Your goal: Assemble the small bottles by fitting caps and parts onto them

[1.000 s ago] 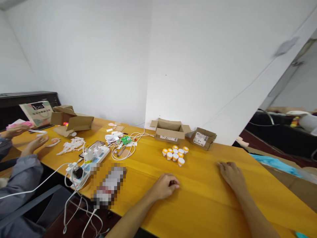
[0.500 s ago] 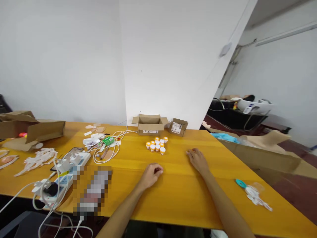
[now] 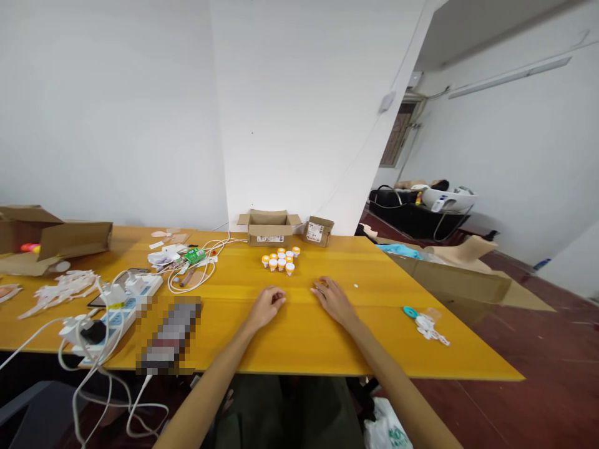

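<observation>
**Yellow table (image 3: 299,346), small white-and-orange pieces (image 3: 281,264) bunched near its middle**

The bunch stands just beyond the fingertips, its long axis running roughly side to side. The left hand (image 3: 266,305) seems slightly nearer: the pieces lie ahead and a little right of its fingers, which curl loosely, with a gap to the thumb. From the right hand (image 3: 336,302), they lie ahead and to the left; its fingers are half bent, slightly spread. Neither of the 2 touches a piece or visibly holds anything. Behind stand an open box (image 3: 270,234) and a smaller box (image 3: 319,232); a power strip (image 3: 148,292) lies well left.
</observation>
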Motion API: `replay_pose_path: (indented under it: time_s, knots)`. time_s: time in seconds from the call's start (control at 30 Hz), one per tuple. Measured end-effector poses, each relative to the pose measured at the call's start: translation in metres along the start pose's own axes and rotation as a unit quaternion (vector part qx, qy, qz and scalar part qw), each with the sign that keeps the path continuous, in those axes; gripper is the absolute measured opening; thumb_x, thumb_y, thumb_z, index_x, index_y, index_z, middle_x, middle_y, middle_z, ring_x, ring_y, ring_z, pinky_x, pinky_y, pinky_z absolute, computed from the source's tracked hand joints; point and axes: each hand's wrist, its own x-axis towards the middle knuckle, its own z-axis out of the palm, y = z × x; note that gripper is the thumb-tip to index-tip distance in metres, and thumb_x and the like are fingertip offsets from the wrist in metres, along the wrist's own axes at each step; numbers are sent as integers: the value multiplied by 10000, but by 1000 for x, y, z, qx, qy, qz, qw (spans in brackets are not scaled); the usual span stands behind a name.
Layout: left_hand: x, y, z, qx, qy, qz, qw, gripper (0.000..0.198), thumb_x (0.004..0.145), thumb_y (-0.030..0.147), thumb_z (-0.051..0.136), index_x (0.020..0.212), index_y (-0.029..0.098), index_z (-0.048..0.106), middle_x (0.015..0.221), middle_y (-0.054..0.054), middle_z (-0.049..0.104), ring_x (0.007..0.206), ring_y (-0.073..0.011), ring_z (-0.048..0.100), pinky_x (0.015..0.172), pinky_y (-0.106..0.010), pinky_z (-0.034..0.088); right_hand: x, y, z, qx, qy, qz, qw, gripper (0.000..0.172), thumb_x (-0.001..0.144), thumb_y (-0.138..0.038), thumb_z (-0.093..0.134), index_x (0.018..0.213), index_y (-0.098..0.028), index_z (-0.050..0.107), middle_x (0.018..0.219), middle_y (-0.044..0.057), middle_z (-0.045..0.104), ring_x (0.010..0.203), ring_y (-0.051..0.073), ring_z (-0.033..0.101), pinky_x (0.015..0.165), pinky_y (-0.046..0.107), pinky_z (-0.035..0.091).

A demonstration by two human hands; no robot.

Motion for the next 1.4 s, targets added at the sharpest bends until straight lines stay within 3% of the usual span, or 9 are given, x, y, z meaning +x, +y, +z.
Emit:
replay_pose_path:
  time_s: [0.33,0.53,0.67,0.83,1.0,1.17,1.4]
  knots:
    - [3,-5,-5,24,11,37,999,129,793,148,595,868,199,687,849,-18,670,799,-173,622,821,-327,526,-4,-44,-3,61,-32,-39,997,266,974,-338,489,1115,-263,702,1154,102,655,1058,242,639,944,407,539]
    - [3,-8,-4,51,9,69,996,152,827,167,597,941,214,686,924,-33,668,865,-183,633,859,-341,537,-3,-49,-7,86,-63,-41,993,353,966,-405,500,1265,-283,641,1315,107,595,1161,248,608,1008,419,504]
    - [2,-7,-4,94,-1,102,990,173,858,162,582,996,222,668,988,-42,648,942,-195,638,908,-357,528,-1,-46,-9,109,-51,-29,992,400,990,-428,423,1328,-297,591,1366,90,575,1240,239,567,1032,413,486]
    - [-2,-2,-5,150,-28,145,978,190,904,216,567,1076,239,645,1071,-52,631,1048,-213,619,968,-368,506,2,-23,-9,92,31,22,995,420,1012,-405,323,1290,-284,613,1331,84,611,1231,237,572,1030,422,477]
    - [-7,6,-2,197,-80,188,959,298,936,257,533,1227,279,591,1219,-58,610,1152,-227,576,1041,-393,460,-6,33,-10,-9,101,100,990,389,992,-407,354,1160,-233,658,1272,133,653,1184,279,593,995,463,472]
    - [-6,8,4,228,-123,226,939,357,946,298,517,1300,288,563,1303,-73,591,1202,-244,547,1071,-404,421,-21,67,-10,-40,43,122,991,319,972,-349,385,981,-235,683,1151,141,711,1083,277,655,922,437,521]
    - [-2,7,6,223,-138,244,934,349,968,315,475,1302,320,577,1318,-47,603,1195,-223,543,1049,-381,408,-30,53,-9,18,18,79,997,333,962,-344,396,1068,-232,691,1193,122,704,1141,274,646,985,455,531]
